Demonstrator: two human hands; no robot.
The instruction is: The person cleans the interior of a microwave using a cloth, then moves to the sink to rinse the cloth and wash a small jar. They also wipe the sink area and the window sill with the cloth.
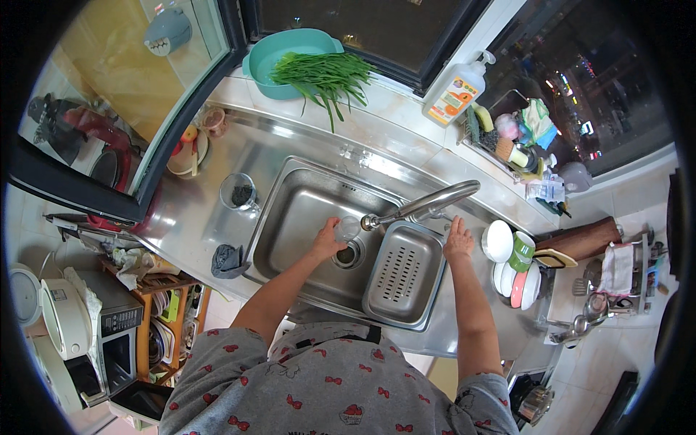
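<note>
My left hand [325, 239] holds a small clear cup [348, 228] over the large basin of the stainless steel sink [293, 217], just above the drain [348, 254]. The spray head of the chrome faucet [435, 200] hangs close beside the cup's rim. My right hand [459, 239] is at the faucet's lever [443, 215], fingers extended and lightly spread; whether they touch it is hard to see. A perforated steel colander [403, 274] sits over the sink's right side, between my hands.
On the left counter stand a glass mug [239, 190] with dark contents and a crumpled dark bag [227, 261]. A teal basin [263, 70] with green chives [326, 70] and a pump bottle [457, 89] line the sill. White bowls [497, 242] stand right. An open window frame [147, 204] juts in.
</note>
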